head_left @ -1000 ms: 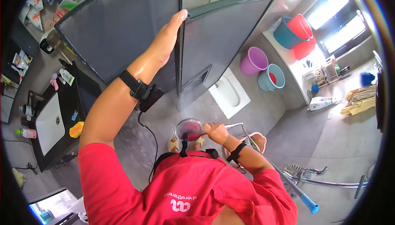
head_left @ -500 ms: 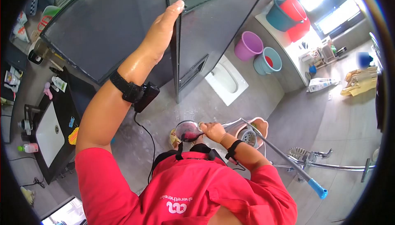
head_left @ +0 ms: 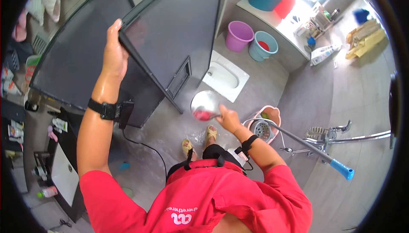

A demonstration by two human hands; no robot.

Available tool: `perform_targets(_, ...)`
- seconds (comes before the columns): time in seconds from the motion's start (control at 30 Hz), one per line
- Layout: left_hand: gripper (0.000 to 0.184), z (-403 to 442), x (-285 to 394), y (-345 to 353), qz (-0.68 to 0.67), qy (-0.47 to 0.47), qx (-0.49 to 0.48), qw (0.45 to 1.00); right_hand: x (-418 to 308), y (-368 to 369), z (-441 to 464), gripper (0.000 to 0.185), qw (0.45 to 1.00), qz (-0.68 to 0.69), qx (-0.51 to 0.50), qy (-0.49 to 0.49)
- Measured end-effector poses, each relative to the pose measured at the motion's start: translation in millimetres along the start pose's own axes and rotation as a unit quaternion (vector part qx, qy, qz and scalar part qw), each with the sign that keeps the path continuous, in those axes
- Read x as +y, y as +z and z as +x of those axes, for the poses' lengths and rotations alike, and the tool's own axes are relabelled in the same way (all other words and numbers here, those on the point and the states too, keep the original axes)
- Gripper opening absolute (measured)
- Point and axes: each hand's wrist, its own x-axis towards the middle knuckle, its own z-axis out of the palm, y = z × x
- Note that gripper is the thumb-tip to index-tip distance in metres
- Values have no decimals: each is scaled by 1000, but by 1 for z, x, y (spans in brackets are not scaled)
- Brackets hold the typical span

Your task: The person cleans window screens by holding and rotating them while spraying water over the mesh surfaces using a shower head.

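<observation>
My left hand point(head_left: 114, 56) grips the upright edge of a dark grey door panel point(head_left: 170, 28); most of its fingers are hidden behind the panel. In my right hand point(head_left: 228, 119) is the handle of a round, shiny shower head point(head_left: 205, 103), held over the wet floor in front of my feet. Its surface is blurred and reflects red. A thin pale hose point(head_left: 251, 120) runs from near this hand toward the wall tap point(head_left: 330, 137). Beyond the door's lower corner lies a white squat toilet point(head_left: 228, 77).
A pink mop bucket point(head_left: 277, 116) with a grey basket stands to my right, a blue-ended pole point(head_left: 311, 148) slanting across it. Purple point(head_left: 239, 36) and light blue point(head_left: 263, 46) buckets stand by the ledge. On the left is a sink point(head_left: 64, 173). A cable point(head_left: 149, 148) hangs from my left wrist.
The door panel has swung left and nearer, with my left hand on its edge. My right hand has moved the shower head forward, away from my body. My view has shifted.
</observation>
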Motion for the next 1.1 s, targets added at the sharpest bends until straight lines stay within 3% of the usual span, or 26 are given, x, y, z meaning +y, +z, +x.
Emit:
perform_targets(0.13, 35, -3, 9, 0, 24, 8, -16, 1000, -18, -81, 52, 39, 972, 116, 204, 1)
perform_targets(0.2, 31, 8, 13, -19, 36, -25, -25, 999, -36, -142, 68, 37, 949, 174, 263, -12)
perform_targets(0.33, 40, -3, 63, 19, 210, -87, -70, 971, -29, -253, 110, 31, 919, 207, 333, -41)
perform_targets(0.4, 44, 19, 73, 6, 273, -108, -62, 954, -23, -289, 126, 31, 922, 189, 333, -56)
perform_targets(0.5, 45, 52, 71, 4, 531, -102, -33, 841, -25, -339, 141, 31, 917, 183, 340, -103)
perform_targets(0.53, 45, 55, 74, 20, 535, -95, -31, 839, -29, -355, 145, 31, 908, 194, 348, -133)
perform_targets(0.6, 45, 65, 79, 54, 619, -112, -109, 770, -42, -387, 152, 32, 900, 198, 360, -147)
perform_targets(0.67, 48, 80, 67, 74, 631, -110, -97, 761, -44, -407, 166, 32, 892, 202, 371, -162)
perform_targets(0.73, 45, 106, 41, 78, 746, 34, -115, 655, -38, -422, 184, 36, 901, 159, 366, -170)
perform_targets(0.77, 45, 115, 31, 85, 748, 36, -113, 653, -36, -429, 191, 38, 919, 170, 333, -128)
perform_targets(0.83, 48, 123, 12, 107, 814, 120, -86, 561, -19, -432, 208, 36, 914, 164, 350, -125)
perform_targets(1.0, 48, 119, 6, 138, 819, 91, -75, 562, 32, -417, 228, 36, 935, 109, 331, -72)
perform_targets(1.1, 48, 116, 9, 138, 816, 101, -69, 564, 38, -406, 221, 34, 935, 148, 317, -62)
